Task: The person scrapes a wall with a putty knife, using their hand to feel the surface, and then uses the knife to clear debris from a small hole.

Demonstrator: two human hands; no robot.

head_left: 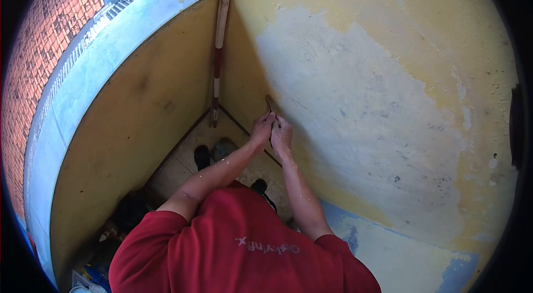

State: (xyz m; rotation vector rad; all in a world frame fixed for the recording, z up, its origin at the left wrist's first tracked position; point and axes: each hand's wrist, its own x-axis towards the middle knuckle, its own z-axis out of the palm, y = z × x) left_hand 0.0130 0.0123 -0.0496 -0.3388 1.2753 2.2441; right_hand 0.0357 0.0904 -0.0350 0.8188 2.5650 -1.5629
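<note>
Both of my hands are closed together on a scraper [268, 104], whose thin dark blade points away from me at the wall. My left hand [262, 127] grips from the left side, and my right hand [281, 133] is pressed against it on the right. Most of the handle is hidden by my fingers. The blade meets or nearly meets the yellow paint of the wall [344, 110], beside a large pale patch where the paint is gone. Light flecks dot both forearms.
A red-and-white pole [217, 65] leans in the corner. A low yellow parapet [139, 87] with a light blue ledge [119, 46] curves along the left, tiled roofs beyond. Dark footwear [202, 157] shows on the tiled floor. Dark items and bags lie at lower left.
</note>
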